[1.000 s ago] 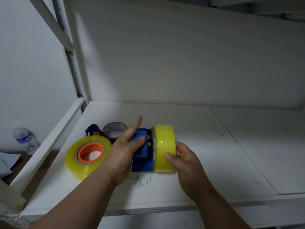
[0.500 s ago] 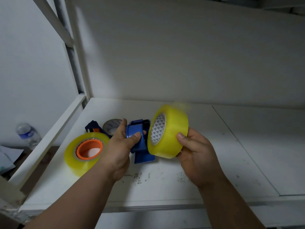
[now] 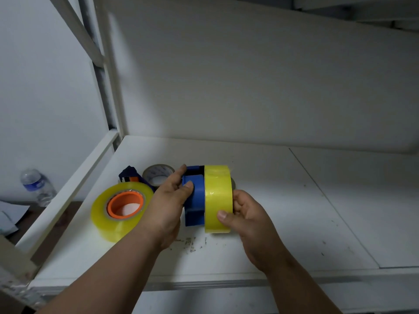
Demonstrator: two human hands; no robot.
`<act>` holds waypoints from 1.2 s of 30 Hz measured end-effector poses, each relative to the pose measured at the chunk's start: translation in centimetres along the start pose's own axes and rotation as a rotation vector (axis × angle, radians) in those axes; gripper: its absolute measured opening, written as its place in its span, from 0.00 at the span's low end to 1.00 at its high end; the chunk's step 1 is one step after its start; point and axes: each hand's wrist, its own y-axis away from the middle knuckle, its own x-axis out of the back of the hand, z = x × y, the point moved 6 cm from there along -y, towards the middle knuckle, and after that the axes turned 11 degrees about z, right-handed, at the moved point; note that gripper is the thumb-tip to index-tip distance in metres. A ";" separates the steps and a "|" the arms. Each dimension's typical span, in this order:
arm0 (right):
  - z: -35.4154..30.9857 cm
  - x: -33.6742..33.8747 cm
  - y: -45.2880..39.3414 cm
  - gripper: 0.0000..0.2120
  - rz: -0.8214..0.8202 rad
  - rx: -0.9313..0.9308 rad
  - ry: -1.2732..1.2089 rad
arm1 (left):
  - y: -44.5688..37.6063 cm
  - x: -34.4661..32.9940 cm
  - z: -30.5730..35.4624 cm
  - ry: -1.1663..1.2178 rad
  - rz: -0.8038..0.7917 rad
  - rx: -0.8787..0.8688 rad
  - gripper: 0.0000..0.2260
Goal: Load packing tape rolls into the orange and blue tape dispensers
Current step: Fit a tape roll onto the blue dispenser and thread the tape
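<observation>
Left fingers [image 3: 184, 186] curled around the blue dispenser [image 3: 195, 200], thumb pressed on its rounded blue hub, index finger stretched up along its top edge. Left hand [image 3: 167, 202] closed on that dispenser, holding it upright just above the shelf [image 3: 283, 200]. Right fingers [image 3: 223, 215] wrapped on the yellow roll [image 3: 218, 198]: thumb tip flat on the near face of the tape band, other fingers hidden behind the far side. Right hand [image 3: 246, 218] gripping the roll on edge, its side pressed flush against the right side of the dispenser. Cannot tell whether the roll sits fully on the hub, the join being hidden. Bottom of the roll close over the shelf near some dark specks [image 3: 190, 242].

Further left, second roll [image 3: 120, 210] lying flat on the shelf, translucent yellow, already seated around the orange hub [image 3: 125, 203] of the orange dispenser; dark blue frame part [image 3: 130, 174] sticking out behind it. Just behind the left hand, a small grey-white roll [image 3: 158, 175] lying flat, partly covered by the fingers.

Beyond the shelf's left rail [image 3: 74, 189], lower down, a plastic bottle [image 3: 37, 186] with a blue label, and some paper [image 3: 9, 216] at the frame's edge. White back panel [image 3: 249, 75] rising behind the shelf.
</observation>
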 end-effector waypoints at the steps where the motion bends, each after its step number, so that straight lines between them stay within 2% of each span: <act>1: 0.0 0.1 0.1 0.15 0.006 0.000 0.001 | -0.1 0.0 0.0 0.019 0.001 0.034 0.24; 6: -0.7 0.2 -0.2 0.15 0.032 -0.043 -0.154 | -0.3 0.6 0.1 0.189 0.111 0.282 0.22; 10: -1.7 0.5 -0.7 0.18 0.033 -0.069 -0.212 | -0.2 1.2 0.4 0.262 0.135 0.391 0.19; 13: -1.8 0.2 -0.4 0.20 -0.009 -0.080 -0.210 | -0.1 1.2 1.0 0.253 0.178 0.310 0.23; 17: -1.0 -0.7 0.0 0.21 -0.029 -0.091 -0.179 | -0.1 0.7 1.8 0.121 0.212 0.030 0.25; 19: -0.5 -0.8 0.0 0.21 -0.008 -0.096 -0.183 | 0.1 0.3 1.9 0.072 0.196 -0.041 0.25; 25: 0.0 0.1 -0.2 0.19 0.025 -0.106 -0.179 | 0.8 0.1 0.8 0.011 0.168 -0.017 0.23; 31: 1.1 -0.1 0.1 0.12 0.053 -0.059 0.024 | 1.0 -0.8 0.2 -0.045 0.140 0.012 0.25; 34: 1.0 0.0 -0.1 0.13 0.039 -0.077 -0.044 | 0.9 -0.4 -0.3 -0.032 0.143 0.056 0.28; 36: 1.0 0.2 -0.3 0.16 0.030 -0.107 -0.158 | 0.9 -0.1 -0.6 -0.037 0.132 0.061 0.25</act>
